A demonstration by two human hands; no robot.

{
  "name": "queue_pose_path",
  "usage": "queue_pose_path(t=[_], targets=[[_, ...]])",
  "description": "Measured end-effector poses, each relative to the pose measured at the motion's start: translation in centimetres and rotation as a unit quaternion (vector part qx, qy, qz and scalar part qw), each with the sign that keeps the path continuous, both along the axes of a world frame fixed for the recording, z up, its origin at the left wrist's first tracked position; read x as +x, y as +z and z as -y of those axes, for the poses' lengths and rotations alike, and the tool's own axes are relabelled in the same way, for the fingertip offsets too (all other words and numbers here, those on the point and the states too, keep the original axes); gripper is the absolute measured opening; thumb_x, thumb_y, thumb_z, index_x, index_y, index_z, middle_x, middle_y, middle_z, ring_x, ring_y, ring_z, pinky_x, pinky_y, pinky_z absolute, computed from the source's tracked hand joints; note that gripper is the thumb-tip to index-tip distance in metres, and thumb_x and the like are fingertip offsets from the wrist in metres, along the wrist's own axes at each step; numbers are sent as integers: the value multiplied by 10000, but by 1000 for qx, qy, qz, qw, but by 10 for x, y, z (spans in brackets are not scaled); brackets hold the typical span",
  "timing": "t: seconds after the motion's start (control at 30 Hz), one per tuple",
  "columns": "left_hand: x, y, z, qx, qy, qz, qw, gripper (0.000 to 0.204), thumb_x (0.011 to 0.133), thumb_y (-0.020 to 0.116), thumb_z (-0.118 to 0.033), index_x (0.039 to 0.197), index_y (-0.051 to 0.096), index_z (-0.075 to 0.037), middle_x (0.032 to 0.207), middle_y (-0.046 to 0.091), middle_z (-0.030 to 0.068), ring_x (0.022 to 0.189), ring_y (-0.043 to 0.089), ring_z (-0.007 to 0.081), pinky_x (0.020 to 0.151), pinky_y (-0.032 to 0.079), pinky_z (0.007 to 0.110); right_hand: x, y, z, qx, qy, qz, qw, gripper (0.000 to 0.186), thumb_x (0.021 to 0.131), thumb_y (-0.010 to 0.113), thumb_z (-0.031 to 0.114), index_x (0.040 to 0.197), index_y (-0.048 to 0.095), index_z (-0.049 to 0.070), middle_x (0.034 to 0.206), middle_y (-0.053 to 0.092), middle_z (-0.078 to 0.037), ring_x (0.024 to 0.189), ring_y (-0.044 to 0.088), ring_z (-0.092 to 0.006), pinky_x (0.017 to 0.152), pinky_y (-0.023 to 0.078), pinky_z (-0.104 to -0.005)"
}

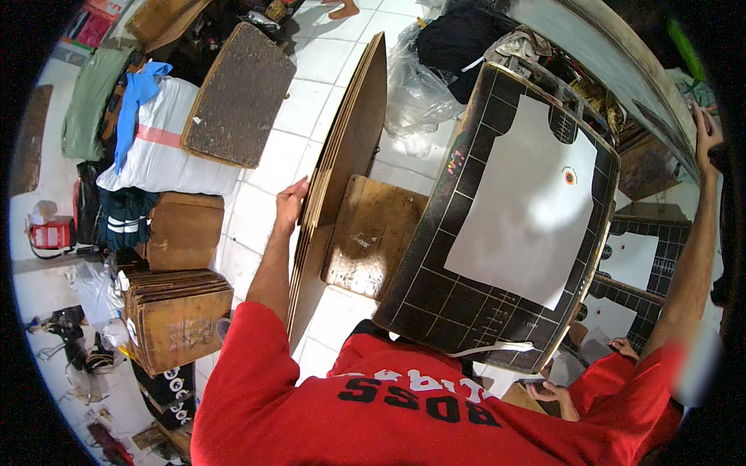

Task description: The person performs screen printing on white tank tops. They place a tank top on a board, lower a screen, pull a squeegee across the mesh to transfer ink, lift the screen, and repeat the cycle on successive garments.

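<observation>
My left hand (291, 203) is at the left edge of several upright thin wooden boards (342, 140), its fingers bent against them. At the far right, my right hand (707, 138) is closed on the rim of a large pale, curved-looking panel (622, 58). Between my arms lies a black board with white grid lines (435, 291). A white shirt-shaped fabric piece (505, 225) lies flat on it, with a small round orange and dark print (569, 178) near its neck cutout. A narrow white strip (497, 348) crosses the board's near edge.
A brown board (373, 233) lies beside the upright ones. Stacked boards (179, 326), a white bundle (167, 140) and a dark board (241, 97) are left. Plastic bags (420, 101) lie beyond. Lower right, red-sleeved hands (559, 396) and smaller gridded boards (668, 260) show, possibly reflected.
</observation>
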State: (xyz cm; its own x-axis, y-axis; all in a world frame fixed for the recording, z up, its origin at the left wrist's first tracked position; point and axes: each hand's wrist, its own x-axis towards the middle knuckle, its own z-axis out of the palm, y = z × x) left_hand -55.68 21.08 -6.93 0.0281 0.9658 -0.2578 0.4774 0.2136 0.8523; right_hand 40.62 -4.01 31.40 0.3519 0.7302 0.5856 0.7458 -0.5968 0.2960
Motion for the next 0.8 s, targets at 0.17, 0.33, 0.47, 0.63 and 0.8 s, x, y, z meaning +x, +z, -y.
queue_pose_path(t=[0.17, 0.33, 0.47, 0.63, 0.8], targets=[[3, 4, -29, 148, 1, -280, 948, 451, 970, 669, -390, 1188, 730, -1, 1088, 747, 227, 1022, 719, 396, 894, 561, 451, -39, 0, 1, 11, -79, -46, 996, 440, 1024, 547, 386, 1462, 581, 366, 1508, 564, -115, 1326, 582, -315, 1116, 438, -404], [20, 28, -71, 140, -20, -426, 894, 449, 844, 801, -390, 1165, 744, -82, 1013, 757, 227, 981, 732, 398, 866, 577, 474, -113, 13, -3, 88, -41, -151, 984, 696, 922, 590, 662, 1383, 665, 146, 1410, 641, -152, 1299, 600, -340, 1105, 437, -423], [1, 109, -55, 161, -9, -397, 903, 337, 873, 776, -327, 1100, 769, -77, 1032, 758, 210, 974, 724, 418, 844, 574, 482, -136, 18, -16, 128, -56, -158, 978, 903, 843, 581, 796, 1356, 673, 59, 1364, 661, -197, 1282, 606, -385, 1106, 439, -469], [-8, 169, 75, 341, 13, -306, 889, 217, 811, 669, -56, 1016, 733, -23, 933, 731, 205, 865, 698, 409, 770, 546, 499, -140, 29, -27, 107, -44, -183, 976, 872, 856, 566, 784, 1375, 664, 90, 1395, 642, -191, 1292, 603, -371, 1101, 444, -460], [15, 145, 280, 404, -104, -294, 860, 445, 704, 589, 87, 1103, 681, -87, 946, 658, 140, 852, 613, 365, 770, 480, 462, -134, 36, -42, 89, -48, -200, 975, 869, 868, 537, 787, 1439, 615, 137, 1418, 629, -179, 1307, 594, -374, 1102, 439, -487]])
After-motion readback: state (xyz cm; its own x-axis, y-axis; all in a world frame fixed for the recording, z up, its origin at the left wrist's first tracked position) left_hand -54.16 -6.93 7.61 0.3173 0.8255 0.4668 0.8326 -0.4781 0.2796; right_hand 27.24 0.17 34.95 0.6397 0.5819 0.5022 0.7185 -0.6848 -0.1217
